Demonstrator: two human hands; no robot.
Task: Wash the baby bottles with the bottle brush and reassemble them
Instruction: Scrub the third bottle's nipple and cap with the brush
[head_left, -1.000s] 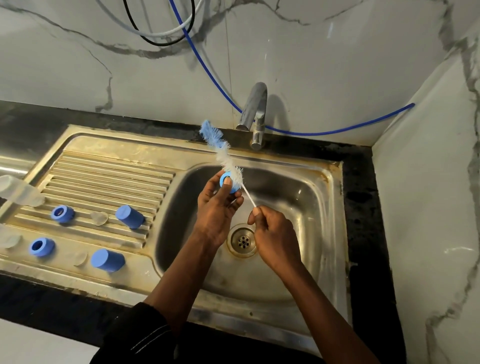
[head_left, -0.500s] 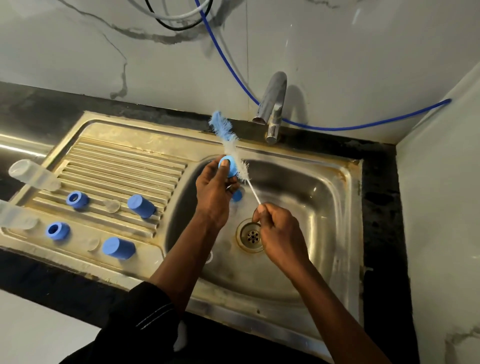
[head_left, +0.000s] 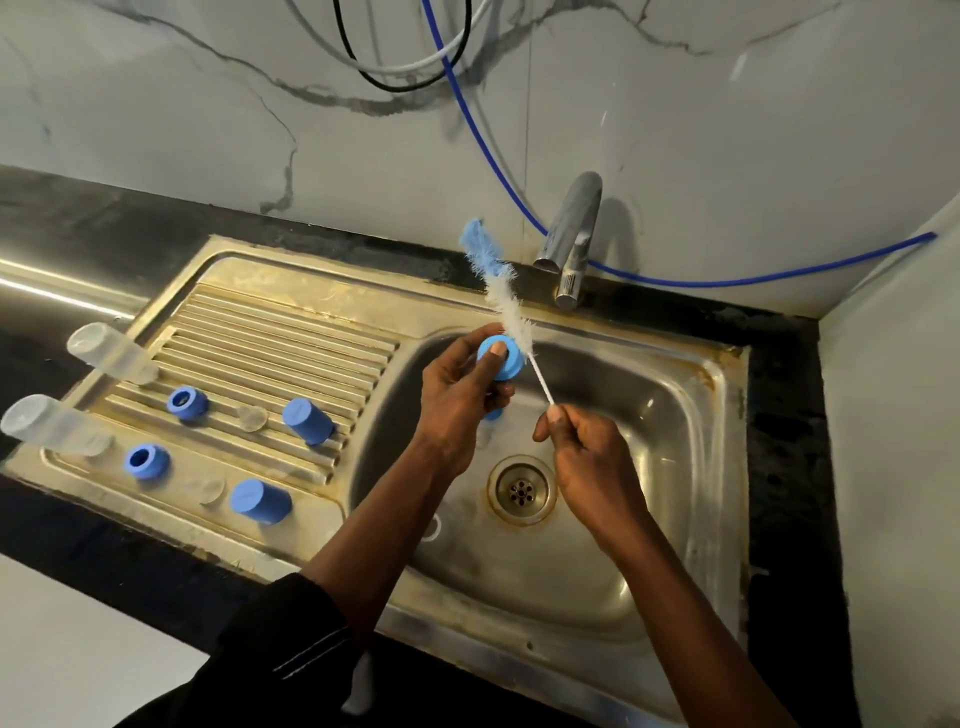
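Apparently left hand (head_left: 456, 402) grips blue cap (head_left: 505, 361), right hand (head_left: 589, 457) pinches brush (head_left: 503, 293).

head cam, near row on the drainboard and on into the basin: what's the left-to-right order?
clear bottle → blue ring → clear teat → blue cap → left hand, gripping a blue bottle part → right hand, pinching the bottle brush by its handle.
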